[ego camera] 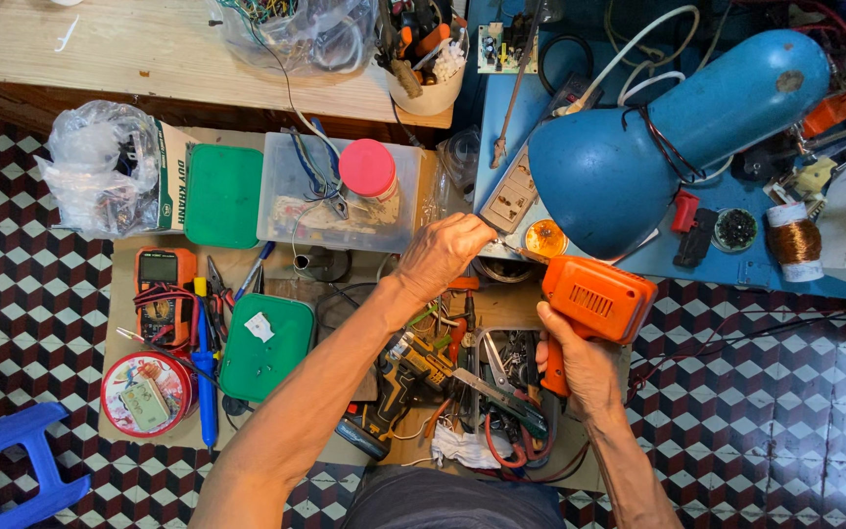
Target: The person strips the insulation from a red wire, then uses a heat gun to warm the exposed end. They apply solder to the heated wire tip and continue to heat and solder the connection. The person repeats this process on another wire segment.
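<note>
Checkered floor tiles, a cardboard sheet crowded with tools, and a blue bench beyond it: that's the workplace, seen from above. Landmark is the big blue lamp hanging over the bench edge. Right under its shade, the right hand is wrapped tight round the grip of an orange soldering gun, body up, nose aimed toward the lamp. Left of the shade, the left hand reaches to the bench edge, fingers pinched narrow on something small (too small to tell what) just beside a beige socket strip and a round amber tin. By the look of it, this is the setting-up step: the piece is being placed or steadied, the gun held ready but not yet on it. Next move, I'd judge, calls for bringing the tip in under the lamp's light while the left pinch stays firm. Further left of the lamp sit a clear box and a multimeter.
</note>
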